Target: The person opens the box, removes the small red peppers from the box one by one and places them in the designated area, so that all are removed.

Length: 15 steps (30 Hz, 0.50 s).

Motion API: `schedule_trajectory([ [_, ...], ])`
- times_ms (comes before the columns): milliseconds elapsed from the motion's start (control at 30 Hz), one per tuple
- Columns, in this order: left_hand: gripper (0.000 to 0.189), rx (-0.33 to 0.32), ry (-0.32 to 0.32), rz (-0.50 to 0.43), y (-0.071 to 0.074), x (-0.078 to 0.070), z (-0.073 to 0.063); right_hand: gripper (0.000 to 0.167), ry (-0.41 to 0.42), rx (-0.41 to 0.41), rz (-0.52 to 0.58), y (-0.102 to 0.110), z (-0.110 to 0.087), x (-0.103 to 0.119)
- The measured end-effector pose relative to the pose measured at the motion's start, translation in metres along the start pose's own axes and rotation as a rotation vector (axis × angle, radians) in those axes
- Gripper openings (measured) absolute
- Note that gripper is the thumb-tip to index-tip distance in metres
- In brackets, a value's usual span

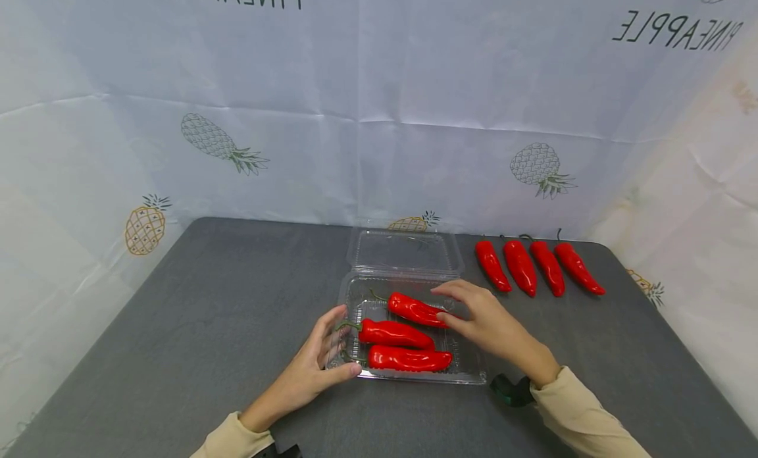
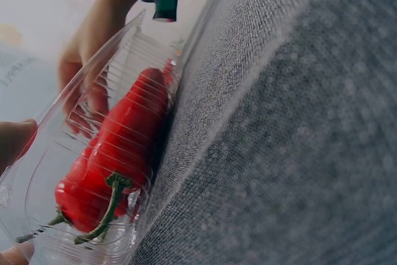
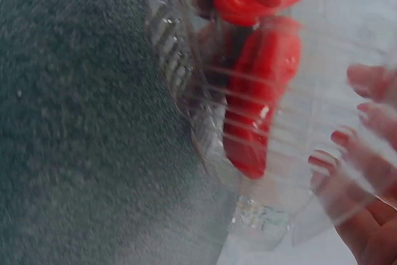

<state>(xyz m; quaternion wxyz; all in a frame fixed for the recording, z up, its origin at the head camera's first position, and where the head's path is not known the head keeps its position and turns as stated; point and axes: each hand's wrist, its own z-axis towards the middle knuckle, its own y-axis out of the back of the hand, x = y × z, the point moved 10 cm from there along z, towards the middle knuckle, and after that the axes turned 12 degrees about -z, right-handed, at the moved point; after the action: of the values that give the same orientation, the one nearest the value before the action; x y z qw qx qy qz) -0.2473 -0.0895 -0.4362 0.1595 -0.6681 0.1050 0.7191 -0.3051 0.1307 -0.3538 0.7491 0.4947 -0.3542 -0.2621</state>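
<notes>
Gray table (image 1: 254, 300), woven finish close up; beyond its far edge a white cloth (image 1: 320, 162) with pineapple prints hangs behind and round the sides. Left hand (image 1: 308, 366) is at the left end of the clear box (image 1: 423, 379): thumb at the near corner, fingers spread along the side wall, not clenched. In the box, all red, stems left: near pepper (image 1: 408, 359), middle pepper (image 1: 395, 333) just behind, far pepper (image 1: 414, 308) angled past that. Right hand (image 1: 488, 320) over the box's right end, thumb and fingers apart, gripping nothing. Its thumb overlaps the far pepper's right tip; can't tell if touching. Lid (image 1: 405, 251) laid back on the far side. Four loose peppers (image 1: 520, 267) in a row on the table, far right. Left wrist view adds green stems (image 2: 113, 202) against the ribbed plastic; right wrist view is blurred, shows fingers through the wall.
</notes>
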Motion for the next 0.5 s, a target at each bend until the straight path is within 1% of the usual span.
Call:
schedule_trajectory([
  [300, 0.089, -0.024, 0.014, 0.004, 0.001, 0.001, -0.001, 0.042, 0.029, 0.064, -0.035, -0.017, 0.006, 0.009],
  [500, 0.088, -0.012, 0.013, -0.003, 0.001, 0.000, 0.000, 0.041, 0.042, 0.091, -0.050, -0.026, 0.011, 0.012],
])
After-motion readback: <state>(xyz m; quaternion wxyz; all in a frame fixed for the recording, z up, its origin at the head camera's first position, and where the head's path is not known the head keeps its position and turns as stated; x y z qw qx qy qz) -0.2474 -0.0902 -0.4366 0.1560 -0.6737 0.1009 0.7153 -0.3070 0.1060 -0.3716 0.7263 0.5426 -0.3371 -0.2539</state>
